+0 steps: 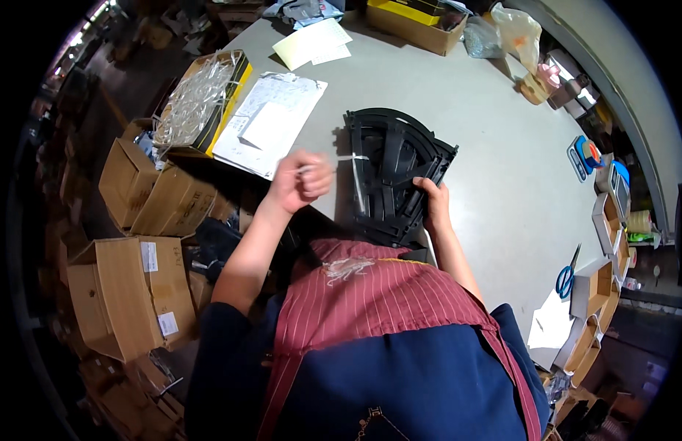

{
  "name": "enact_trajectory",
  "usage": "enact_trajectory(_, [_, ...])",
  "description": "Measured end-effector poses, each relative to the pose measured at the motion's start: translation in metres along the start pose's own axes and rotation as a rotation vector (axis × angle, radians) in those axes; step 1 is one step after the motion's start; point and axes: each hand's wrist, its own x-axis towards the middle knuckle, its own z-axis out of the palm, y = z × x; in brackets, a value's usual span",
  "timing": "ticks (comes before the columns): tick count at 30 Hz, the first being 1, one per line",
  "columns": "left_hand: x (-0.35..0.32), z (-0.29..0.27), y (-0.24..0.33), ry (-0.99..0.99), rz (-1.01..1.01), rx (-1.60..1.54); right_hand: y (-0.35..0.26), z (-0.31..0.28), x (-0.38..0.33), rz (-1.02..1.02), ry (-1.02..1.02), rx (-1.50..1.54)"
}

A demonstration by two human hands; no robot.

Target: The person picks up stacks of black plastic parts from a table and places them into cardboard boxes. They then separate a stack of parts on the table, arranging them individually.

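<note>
A fan-shaped bundle of black plastic frames (396, 173) lies on the table close in front of me. A thin whitish cable tie (353, 157) crosses its left edge and runs toward my left hand. My left hand (304, 181) is just left of the bundle, slightly blurred, its fingers closed in a fist around the tie's tail. On the bundle's right side, my right hand (435, 203) grips the black frames, thumb on top and the other fingers mostly hidden beneath. My apron (385, 287) touches the near edge.
An open box of clear strips (201, 95) and written papers (275, 110) sit at left. Cardboard boxes (127, 294) stand below the table's left side. At right are blue-handled scissors (566, 281), a small scale (578, 158) and open trays (594, 287). A carton (422, 33) is at the back.
</note>
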Motion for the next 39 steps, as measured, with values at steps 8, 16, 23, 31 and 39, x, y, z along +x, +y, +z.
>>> enact_trajectory(8, [-0.016, 0.089, -0.010, -0.087, 0.250, -0.576, -0.002, -0.009, -0.002, 0.013, -0.050, 0.100])
enact_trajectory(16, [-0.026, 0.132, -0.013, -0.121, 0.263, -0.124, -0.008, -0.001, 0.003, 0.011, -0.091, 0.128])
enact_trajectory(23, [-0.018, 0.139, -0.007, -0.063, 0.378, 0.549, -0.003, 0.003, 0.005, 0.027, 0.006, 0.104])
enact_trajectory(31, [0.043, -0.050, -0.021, 0.673, 0.287, 1.217, 0.005, 0.001, 0.007, 0.028, -0.019, 0.085])
enact_trajectory(39, [0.057, -0.064, -0.052, 0.849, 0.313, 1.648, 0.014, -0.002, 0.008, -0.047, 0.075, 0.019])
